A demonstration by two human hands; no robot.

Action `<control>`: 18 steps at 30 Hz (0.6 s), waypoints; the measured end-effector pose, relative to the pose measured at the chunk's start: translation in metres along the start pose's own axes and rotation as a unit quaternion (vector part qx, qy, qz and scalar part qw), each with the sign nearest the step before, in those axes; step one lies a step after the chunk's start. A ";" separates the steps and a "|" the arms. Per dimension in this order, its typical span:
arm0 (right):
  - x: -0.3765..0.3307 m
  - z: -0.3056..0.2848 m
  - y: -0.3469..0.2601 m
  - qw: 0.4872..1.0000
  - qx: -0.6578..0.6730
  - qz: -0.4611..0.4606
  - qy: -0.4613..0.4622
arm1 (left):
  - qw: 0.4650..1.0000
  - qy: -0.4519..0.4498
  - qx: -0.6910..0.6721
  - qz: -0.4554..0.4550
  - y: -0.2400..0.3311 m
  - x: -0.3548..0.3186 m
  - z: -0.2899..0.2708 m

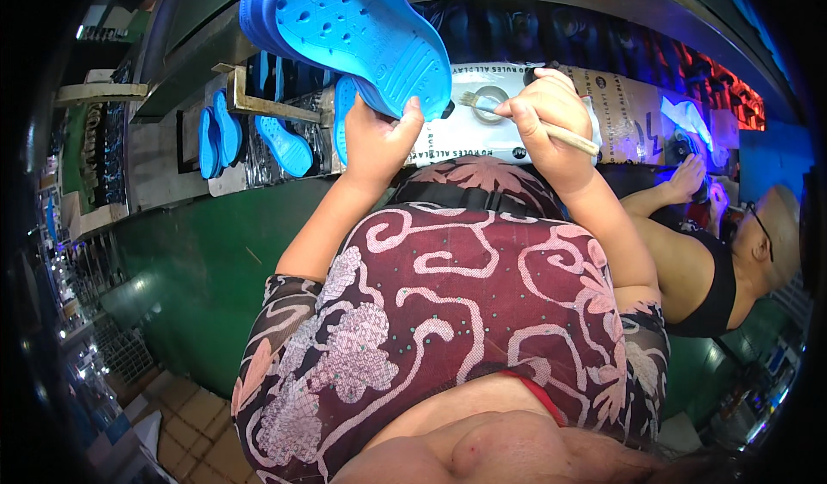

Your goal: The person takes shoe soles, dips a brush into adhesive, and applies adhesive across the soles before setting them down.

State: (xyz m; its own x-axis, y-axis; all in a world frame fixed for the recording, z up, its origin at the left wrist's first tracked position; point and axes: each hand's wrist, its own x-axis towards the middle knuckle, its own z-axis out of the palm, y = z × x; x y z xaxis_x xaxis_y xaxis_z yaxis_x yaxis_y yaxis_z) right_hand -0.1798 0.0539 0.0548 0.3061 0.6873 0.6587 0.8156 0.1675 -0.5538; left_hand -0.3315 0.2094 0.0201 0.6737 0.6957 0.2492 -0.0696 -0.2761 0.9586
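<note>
Blue foam clog held sole-up over a cluttered bench, brush in the other hand.

Green bench (215, 226) runs across the view, its far side crowded with more blue clogs (280, 144) on a rack and printed cardboard (624, 105); a second person (732, 260) works at the right edge. The big blue clog (353, 27), perforated and with a ribbed tread, is raised at upper left, its heel edge pinched by the left hand (379, 135). The right hand (547, 114) is closed around a wooden-handled brush (517, 114), bristles pointing left over a small round tin (489, 105), just right of the clog.
</note>
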 end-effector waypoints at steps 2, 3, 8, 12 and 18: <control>0.000 0.000 -0.004 1.000 0.020 -0.012 -0.016 | 1.000 -0.002 0.002 -0.002 0.001 0.000 0.001; 0.001 0.002 -0.007 1.000 0.020 -0.011 -0.017 | 1.000 -0.004 0.003 -0.003 0.002 0.001 0.001; -0.001 0.004 -0.005 0.999 0.017 0.000 -0.040 | 1.000 0.026 -0.017 -0.004 -0.001 0.002 0.002; -0.001 0.007 -0.005 0.997 0.068 0.031 0.013 | 0.999 0.023 0.010 0.041 -0.004 0.000 0.005; -0.001 0.009 -0.007 0.999 0.026 0.015 -0.024 | 0.997 0.047 -0.008 0.063 -0.014 0.002 0.007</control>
State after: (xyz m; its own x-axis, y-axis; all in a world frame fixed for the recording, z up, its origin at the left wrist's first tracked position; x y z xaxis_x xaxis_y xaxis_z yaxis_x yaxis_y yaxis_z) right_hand -0.1902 0.0584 0.0534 0.3046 0.7259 0.6167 0.7795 0.1821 -0.5994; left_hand -0.3241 0.2096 0.0057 0.5870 0.7155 0.3788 -0.1610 -0.3553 0.9208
